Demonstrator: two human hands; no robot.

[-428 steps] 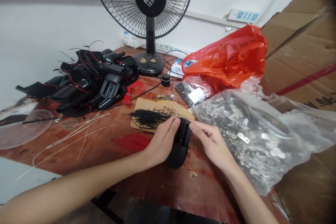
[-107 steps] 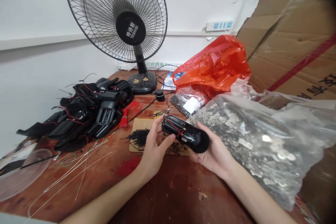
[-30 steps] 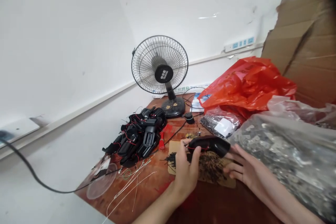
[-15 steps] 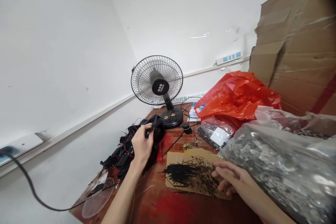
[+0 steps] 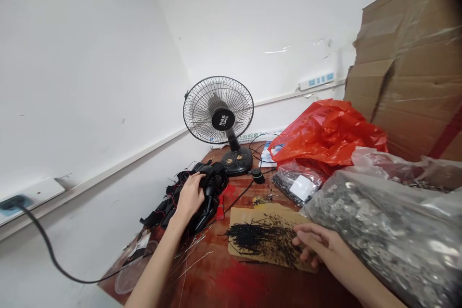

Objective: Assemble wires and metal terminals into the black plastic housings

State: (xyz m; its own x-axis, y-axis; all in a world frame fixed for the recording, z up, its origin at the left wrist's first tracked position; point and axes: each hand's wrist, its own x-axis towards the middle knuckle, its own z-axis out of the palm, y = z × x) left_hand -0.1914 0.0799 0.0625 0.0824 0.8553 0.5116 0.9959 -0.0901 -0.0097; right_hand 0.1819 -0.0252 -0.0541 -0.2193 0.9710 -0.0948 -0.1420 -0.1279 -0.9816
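Note:
My left hand (image 5: 190, 197) lies on a heap of black plastic parts (image 5: 213, 184) with thin red wires, left of the fan. Its fingers are stretched over a black part, with some fingertips hidden. My right hand (image 5: 319, 243) hovers at the right edge of a cardboard piece (image 5: 236, 212), fingers loosely bent and apart, with nothing visible in them. Thin black strips (image 5: 245, 238) lie bunched on the left of that cardboard, and small black bits (image 5: 283, 240) are scattered toward my right fingers.
A desk fan (image 5: 223, 119) stands at the back. Clear bags of metal pieces (image 5: 375, 221) and a red plastic bag (image 5: 328, 130) fill the right side, before a large carton (image 5: 415, 67). Loose wires (image 5: 191, 250) and a clear round lid (image 5: 132, 274) lie front left.
My left hand has lowered slightly and moved left; the black part it gripped upright now lies on the heap. My right hand has hardly moved. The view shifted a little.

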